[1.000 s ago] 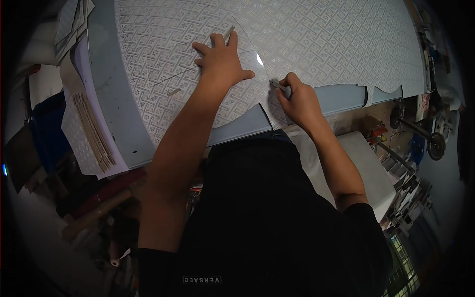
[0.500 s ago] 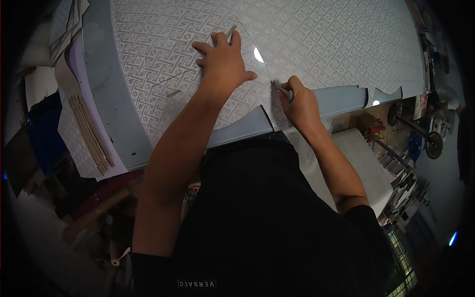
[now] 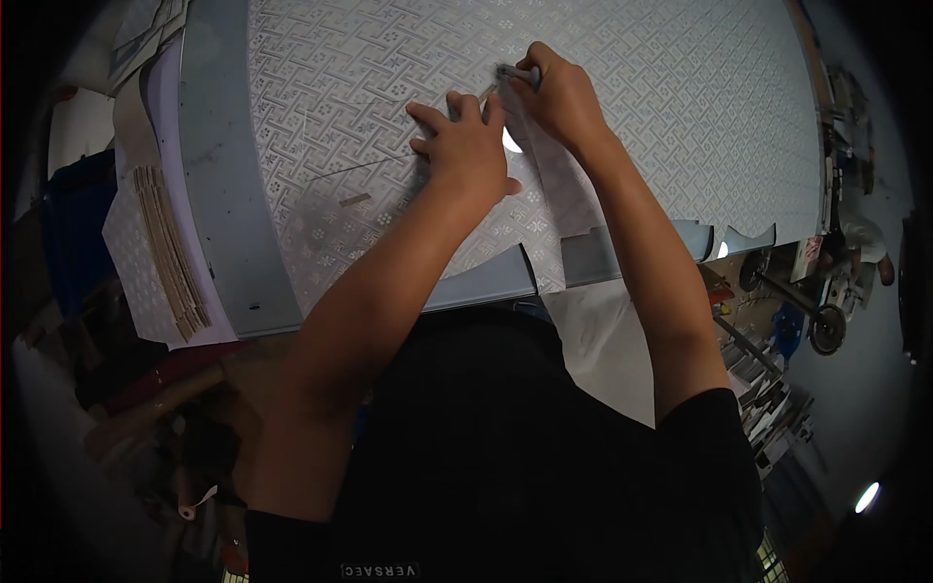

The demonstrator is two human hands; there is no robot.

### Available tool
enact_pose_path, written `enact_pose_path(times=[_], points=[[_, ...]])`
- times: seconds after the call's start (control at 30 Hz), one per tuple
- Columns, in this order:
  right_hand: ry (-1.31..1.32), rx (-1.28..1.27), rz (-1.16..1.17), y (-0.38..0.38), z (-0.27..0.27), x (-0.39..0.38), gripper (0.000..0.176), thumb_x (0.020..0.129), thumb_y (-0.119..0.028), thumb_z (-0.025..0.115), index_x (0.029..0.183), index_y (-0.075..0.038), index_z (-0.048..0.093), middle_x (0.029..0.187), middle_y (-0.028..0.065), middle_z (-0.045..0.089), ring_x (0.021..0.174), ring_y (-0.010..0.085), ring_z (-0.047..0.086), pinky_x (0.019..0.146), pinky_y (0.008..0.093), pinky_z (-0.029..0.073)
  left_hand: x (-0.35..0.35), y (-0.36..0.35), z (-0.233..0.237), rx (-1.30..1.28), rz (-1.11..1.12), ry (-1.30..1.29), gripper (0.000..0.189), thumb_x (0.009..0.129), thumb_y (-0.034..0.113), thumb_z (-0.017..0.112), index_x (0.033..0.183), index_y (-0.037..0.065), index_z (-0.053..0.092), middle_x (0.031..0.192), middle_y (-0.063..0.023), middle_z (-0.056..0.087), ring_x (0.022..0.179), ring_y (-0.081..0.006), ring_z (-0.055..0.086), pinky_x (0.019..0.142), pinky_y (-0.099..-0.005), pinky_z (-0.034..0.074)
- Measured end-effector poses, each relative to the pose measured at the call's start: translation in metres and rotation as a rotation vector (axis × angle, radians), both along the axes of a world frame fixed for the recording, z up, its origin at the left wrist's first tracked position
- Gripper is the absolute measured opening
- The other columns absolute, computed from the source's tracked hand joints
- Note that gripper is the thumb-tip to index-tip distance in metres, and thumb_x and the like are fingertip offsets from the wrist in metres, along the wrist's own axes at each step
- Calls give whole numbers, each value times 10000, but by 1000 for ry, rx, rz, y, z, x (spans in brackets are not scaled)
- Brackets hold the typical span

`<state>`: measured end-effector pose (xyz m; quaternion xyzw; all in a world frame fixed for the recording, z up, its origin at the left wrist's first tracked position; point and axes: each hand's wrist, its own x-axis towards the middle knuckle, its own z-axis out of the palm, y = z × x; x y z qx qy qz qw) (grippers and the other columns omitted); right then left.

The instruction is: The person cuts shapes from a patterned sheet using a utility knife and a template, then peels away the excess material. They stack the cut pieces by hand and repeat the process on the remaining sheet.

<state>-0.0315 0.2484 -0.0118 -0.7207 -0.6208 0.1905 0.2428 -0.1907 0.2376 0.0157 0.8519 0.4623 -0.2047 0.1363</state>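
Note:
A pale sheet (image 3: 661,107) with an embossed lattice and flower pattern covers the work table. My left hand (image 3: 465,154) lies on it with the fingers spread, pressing on what looks like a clear, glossy template whose outline is hard to make out. Beyond its fingertips, my right hand (image 3: 564,92) is closed around a small grey cutting knife (image 3: 520,74), tip down at the sheet. Behind the knife, a slit runs back to the table's near edge, and a loose flap (image 3: 573,189) of the sheet is lifted under my right forearm. The blade itself is too small to see.
A grey-blue table border (image 3: 228,194) runs along the left and near sides. Stacked patterned pieces (image 3: 170,253) hang at the left edge. Below right are a pale sheet (image 3: 607,340) and a wheeled metal bar (image 3: 792,296). Another person (image 3: 865,248) is at the far right.
My right hand has moved away from my body with the knife, from near the table's edge past my left fingertips. The sheet behind it has parted into a flap. The left hand stays flat.

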Motion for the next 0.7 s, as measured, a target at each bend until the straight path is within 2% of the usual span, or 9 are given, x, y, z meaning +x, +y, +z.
enact_pose_path(times=[0.03, 0.33, 0.47, 0.57, 0.67, 0.7], points=[[-34, -42, 7, 7, 1, -1, 230, 871, -166, 762, 1007, -34, 632, 926, 199, 733, 838, 414, 706, 727, 450, 555, 0, 0, 1, -20, 3, 11, 1147, 748, 589, 837, 1617, 128, 247, 1569, -291, 262, 1311, -734, 286, 863, -641, 581], [11, -1, -47, 7, -8, -5, 220, 891, -169, 744, 1031, -43, 630, 930, 199, 741, 862, 402, 717, 738, 443, 556, -1, -2, -1, -45, 63, -33, 1142, 731, 556, 859, 1619, 168, 254, 1584, -260, 258, 1353, -710, 241, 935, -675, 532], [77, 1, 16, 9, -10, 7, 225, 900, -190, 746, 1032, -55, 624, 946, 190, 741, 869, 405, 713, 739, 443, 552, 0, -2, 5, -49, 107, -41, 1149, 714, 534, 879, 1617, 180, 263, 1584, -256, 270, 1360, -698, 242, 943, -675, 527], [114, 31, 180, 21, -9, 35, 224, 874, -161, 762, 1006, -59, 612, 899, 178, 737, 819, 416, 701, 693, 469, 545, 1, -3, 5, -82, 146, -41, 1154, 692, 518, 898, 1612, 198, 280, 1586, -248, 283, 1365, -690, 247, 983, -666, 510], [165, -45, 584, 55, -5, 67, 206, 898, -151, 754, 978, -56, 589, 941, 130, 744, 842, 369, 701, 722, 429, 533, -1, -5, -1, -44, 167, -84, 1162, 662, 484, 926, 1605, 224, 300, 1592, -234, 286, 1374, -680, 248, 1029, -652, 488], [176, -49, 600, 70, -2, 72, 206, 898, -151, 754, 978, -56, 589, 941, 130, 744, 842, 369, 701, 722, 429, 533, 0, -5, -3, -34, 180, -102, 1161, 652, 462, 937, 1602, 242, 306, 1595, -227, 290, 1385, -672, 242, 1048, -653, 473]])
